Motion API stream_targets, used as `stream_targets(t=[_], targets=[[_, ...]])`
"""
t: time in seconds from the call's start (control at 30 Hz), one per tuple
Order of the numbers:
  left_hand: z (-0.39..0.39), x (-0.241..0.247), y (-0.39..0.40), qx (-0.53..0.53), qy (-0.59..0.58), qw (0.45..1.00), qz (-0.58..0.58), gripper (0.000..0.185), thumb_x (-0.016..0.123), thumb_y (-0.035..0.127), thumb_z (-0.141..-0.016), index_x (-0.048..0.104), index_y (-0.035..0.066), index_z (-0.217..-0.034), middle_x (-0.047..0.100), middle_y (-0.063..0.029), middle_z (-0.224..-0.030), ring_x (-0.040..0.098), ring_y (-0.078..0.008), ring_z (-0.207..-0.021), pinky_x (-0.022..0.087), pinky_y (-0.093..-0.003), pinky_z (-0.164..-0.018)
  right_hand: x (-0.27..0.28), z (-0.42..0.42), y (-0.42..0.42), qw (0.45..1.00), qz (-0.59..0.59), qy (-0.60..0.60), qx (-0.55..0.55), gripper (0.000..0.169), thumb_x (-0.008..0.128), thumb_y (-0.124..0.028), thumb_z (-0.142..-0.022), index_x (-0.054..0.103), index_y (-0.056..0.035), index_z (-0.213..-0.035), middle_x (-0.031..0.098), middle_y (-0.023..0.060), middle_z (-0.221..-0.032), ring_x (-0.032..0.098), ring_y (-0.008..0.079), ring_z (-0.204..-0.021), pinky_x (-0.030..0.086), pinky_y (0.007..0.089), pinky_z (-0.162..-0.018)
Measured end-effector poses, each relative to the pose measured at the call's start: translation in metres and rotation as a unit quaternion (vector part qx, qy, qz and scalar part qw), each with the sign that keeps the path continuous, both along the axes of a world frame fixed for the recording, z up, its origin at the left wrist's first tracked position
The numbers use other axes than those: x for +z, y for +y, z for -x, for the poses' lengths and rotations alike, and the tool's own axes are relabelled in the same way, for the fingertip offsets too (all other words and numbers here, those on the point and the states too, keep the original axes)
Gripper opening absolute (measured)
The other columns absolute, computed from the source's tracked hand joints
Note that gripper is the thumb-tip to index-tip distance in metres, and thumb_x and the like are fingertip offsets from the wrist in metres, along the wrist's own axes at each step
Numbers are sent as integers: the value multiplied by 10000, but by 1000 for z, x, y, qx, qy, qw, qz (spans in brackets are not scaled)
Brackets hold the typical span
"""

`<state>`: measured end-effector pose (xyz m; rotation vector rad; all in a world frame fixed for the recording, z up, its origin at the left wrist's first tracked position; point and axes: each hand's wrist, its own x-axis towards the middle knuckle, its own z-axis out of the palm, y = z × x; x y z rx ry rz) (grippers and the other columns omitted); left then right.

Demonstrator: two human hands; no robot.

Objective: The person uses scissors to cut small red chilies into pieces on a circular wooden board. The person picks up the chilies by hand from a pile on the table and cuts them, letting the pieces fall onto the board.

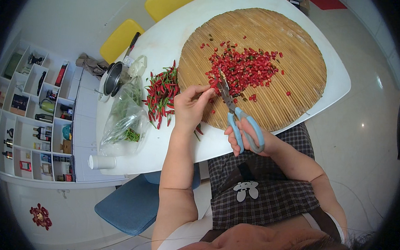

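Note:
My left hand (191,106) pinches a red chili pepper (214,84) between thumb and fingertips, over the left side of a round wooden board (290,38). In my right hand (249,137) are scissors (233,108) with light blue handles. Their blades lie right beside the pinched pepper; whether they touch it is hard to tell. Beneath and past the blades spreads a heap of cut red chili pieces (249,68), with seeds and green bits among them. Whole red chilies with green stems (163,90) are piled on the white table (172,142), left of the board.
A clear plastic bag (123,121) holding green stems lies left of the chilies. Behind it are a dark pan (113,79) and a knife (133,43). A white cup (102,162) lies by the table's near left edge. Yellow chairs (121,39) and a blue chair (129,202) surround the table.

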<state>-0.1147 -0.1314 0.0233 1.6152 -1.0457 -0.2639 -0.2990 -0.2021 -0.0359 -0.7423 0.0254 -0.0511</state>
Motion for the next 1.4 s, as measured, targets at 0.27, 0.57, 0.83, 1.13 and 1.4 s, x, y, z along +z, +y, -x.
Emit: stream_targets(t=[0.27,0.57,0.83,1.13,1.4], targets=[[-4,9,1,19,24,999,-32,96,676,30,-785,651,-36,-851,668,-70,-801,617,-100,-705,477,-203,-633,7,1,0,1000,-12,25,11,513,321,-469,-947,473,13,-1034,502,52,-710,510,137,-608,463,298,-562],[-16,10,4,-56,218,974,-16,176,626,45,-833,610,-47,-982,659,-104,-858,637,-135,-747,530,-242,-696,8,2,4,999,-18,31,-19,421,364,-409,-955,457,0,-985,475,25,-688,483,117,-565,458,278,-513],[-18,3,2,-40,220,974,-35,162,615,57,-845,604,-38,-976,659,-110,-857,631,-125,-729,525,-238,-682,13,4,4,998,29,61,-7,456,302,-403,-972,450,27,-1016,488,35,-716,491,117,-590,460,271,-531],[-11,1,-3,-35,237,971,-5,153,613,63,-849,608,-33,-968,657,-91,-843,622,-111,-719,519,-229,-678,9,-3,5,998,-13,48,-32,504,385,-472,-933,441,20,-1025,502,45,-720,536,122,-598,491,285,-555],[-5,1,-4,-29,216,976,-25,165,618,55,-844,615,-50,-971,659,-97,-853,625,-113,-727,518,-221,-670,5,-2,6,998,-23,39,-32,472,388,-452,-939,443,9,-1027,518,40,-747,541,123,-598,492,286,-565]])
